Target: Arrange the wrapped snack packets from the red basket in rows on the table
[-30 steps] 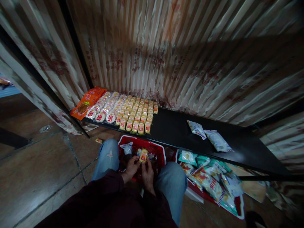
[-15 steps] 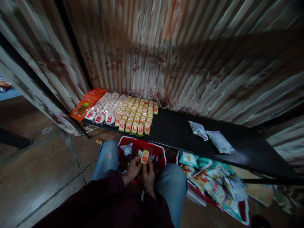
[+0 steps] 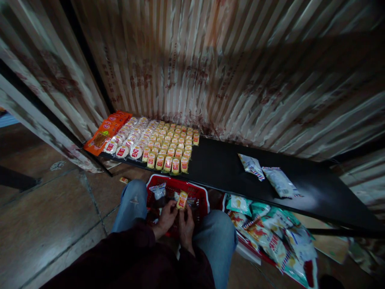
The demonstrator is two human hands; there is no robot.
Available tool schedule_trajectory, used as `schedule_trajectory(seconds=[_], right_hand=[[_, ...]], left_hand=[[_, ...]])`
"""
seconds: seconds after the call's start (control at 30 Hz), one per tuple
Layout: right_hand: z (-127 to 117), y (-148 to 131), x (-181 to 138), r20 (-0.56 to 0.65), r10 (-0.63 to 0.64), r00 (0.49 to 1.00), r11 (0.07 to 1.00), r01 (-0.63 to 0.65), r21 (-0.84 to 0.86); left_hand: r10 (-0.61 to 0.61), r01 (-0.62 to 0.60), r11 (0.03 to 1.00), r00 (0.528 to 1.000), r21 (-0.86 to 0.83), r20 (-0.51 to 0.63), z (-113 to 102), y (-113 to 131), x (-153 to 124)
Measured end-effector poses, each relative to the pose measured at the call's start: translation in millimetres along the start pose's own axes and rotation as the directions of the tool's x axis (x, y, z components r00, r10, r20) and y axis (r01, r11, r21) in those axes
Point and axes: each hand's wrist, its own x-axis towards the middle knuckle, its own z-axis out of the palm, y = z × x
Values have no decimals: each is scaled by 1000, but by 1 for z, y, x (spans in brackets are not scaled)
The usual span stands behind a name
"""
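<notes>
Between my fingertips is a small wrapped snack cake [image 3: 182, 200], yellow with an orange-red label. My left hand [image 3: 167, 216] pinches its left lower side, and my right hand [image 3: 187, 224] pinches the right lower side. Both hands are above a red basket [image 3: 205, 196] between my knees. A clear packet with a striped edge [image 3: 159, 191] lies in that basket, and other contents are dark and partly hidden by my hands. On the black shelf [image 3: 215, 160] just beyond, matching yellow snack cakes [image 3: 167, 163] stand in close rows, beside round white wrapped cakes [image 3: 122, 151].
Orange packets [image 3: 106, 130] lie at the shelf's left end. Two white-blue bags [image 3: 278, 181] rest on its right half. Below, a second red basket [image 3: 313, 265] holds several snack bags [image 3: 267, 237]. One small packet [image 3: 124, 180] is on the tiled floor. Striped curtain [image 3: 192, 80] hangs behind.
My view has shifted slightly. Both hands keep the snack cake in about the same place over the basket, and it looks a little more tilted. The shelf goods stay put.
</notes>
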Motion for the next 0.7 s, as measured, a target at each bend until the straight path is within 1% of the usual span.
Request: schedule_trajectory(seconds=[0.2, 0.33, 0.43, 0.6, 0.7], right_hand=[[-1, -4, 1, -9, 12, 1000, 1000, -12, 1], [-1, -4, 1, -13, -16, 1000, 1000, 16, 17], [0, -5, 2, -15, -6, 1000, 1000, 6, 22], [2, -7, 3, 1, 39, 999, 999, -39, 37], [1, -7, 2, 9, 45, 999, 997, -46, 57]], left_hand=[[43, -44, 997, 999, 67, 18, 0, 4, 2], [27, -27, 995, 1000, 94, 1, 1, 0, 6], [19, -17, 993, 1000, 113, -10, 1, -3, 8], [27, -27, 992, 1000, 122, 4, 0, -5, 9], [19, -20, 996, 1000, 91, 15, 0, -4, 10]])
